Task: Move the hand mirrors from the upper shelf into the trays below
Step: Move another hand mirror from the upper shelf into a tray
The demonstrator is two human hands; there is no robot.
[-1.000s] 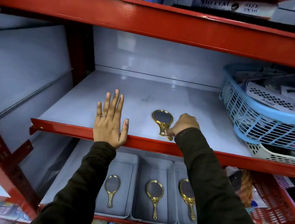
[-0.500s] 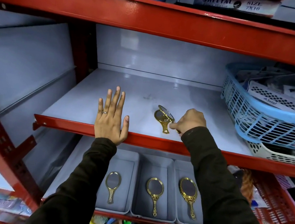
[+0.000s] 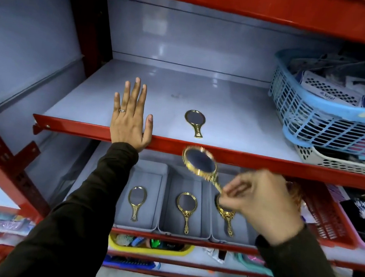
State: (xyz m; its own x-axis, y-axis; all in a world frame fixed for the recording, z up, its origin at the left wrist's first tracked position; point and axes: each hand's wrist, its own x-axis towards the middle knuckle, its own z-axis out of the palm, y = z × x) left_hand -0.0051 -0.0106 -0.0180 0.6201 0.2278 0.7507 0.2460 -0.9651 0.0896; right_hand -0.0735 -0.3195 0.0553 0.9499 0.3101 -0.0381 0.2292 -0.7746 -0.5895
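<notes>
My right hand [image 3: 259,200] grips a gold hand mirror [image 3: 200,164] by its handle, held tilted in front of the red shelf edge, above the right grey tray [image 3: 243,235]. A second gold mirror [image 3: 194,121] lies flat on the grey upper shelf [image 3: 237,113]. My left hand [image 3: 131,118] rests flat and spread on the shelf's front edge. Below, the left tray [image 3: 148,168], the middle tray [image 3: 188,183] and the right tray each hold one gold mirror: [image 3: 136,198], [image 3: 186,205], [image 3: 227,217]. My right hand partly hides the right one.
A blue basket [image 3: 306,116] of packets sits on a white basket [image 3: 335,160] at the upper shelf's right end. A red basket [image 3: 327,223] stands to the right of the trays. A yellow tray [image 3: 152,248] of small items sits one shelf lower.
My right hand has lifted a mirror off the upper shelf and brought it down and towards me, in front of the shelf edge. Another mirror now shows on the shelf. The left hand stays put.
</notes>
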